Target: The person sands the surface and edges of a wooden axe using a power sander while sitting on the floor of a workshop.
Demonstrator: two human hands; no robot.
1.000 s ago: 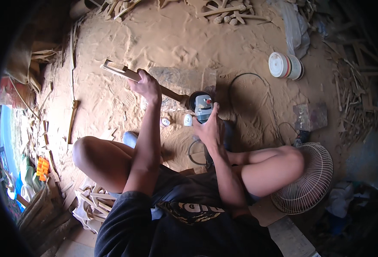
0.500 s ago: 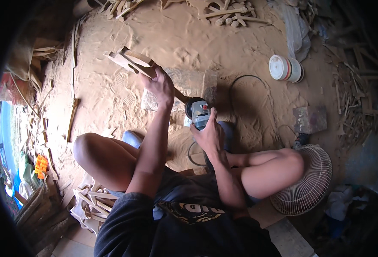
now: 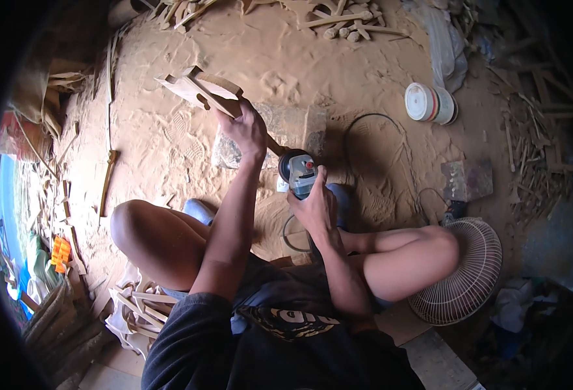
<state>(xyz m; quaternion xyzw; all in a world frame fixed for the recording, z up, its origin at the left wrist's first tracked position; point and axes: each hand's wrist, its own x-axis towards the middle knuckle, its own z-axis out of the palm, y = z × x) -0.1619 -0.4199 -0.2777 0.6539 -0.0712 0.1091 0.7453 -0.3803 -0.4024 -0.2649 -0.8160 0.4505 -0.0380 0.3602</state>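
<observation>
My left hand (image 3: 244,135) is wrapped round a carved wooden piece (image 3: 216,86), with the piece's broad, flat-sided end sticking out past the fingers to the upper left. A narrow wooden leg of it runs from behind the hand down toward the black disc (image 3: 284,165) of an angle grinder (image 3: 303,175). My right hand (image 3: 317,208) grips the grinder's grey body from below. The disc meets or nearly meets the leg's tip; actual contact cannot be made out. Under both hands lies a worn, dusty block (image 3: 293,123) on the floor.
Sawdust covers the floor (image 3: 150,84). Wooden parts are heaped at the far side (image 3: 348,19) and by my left hip (image 3: 137,305). A white bucket (image 3: 423,104) lies tipped at the right. The fan guard (image 3: 462,273) sits beside my right knee; a dark cable (image 3: 364,118) curves behind the grinder.
The wooden piece has turned slightly in my left hand, its broad end shifting a little to the right. The grinder and my right hand stay almost in place.
</observation>
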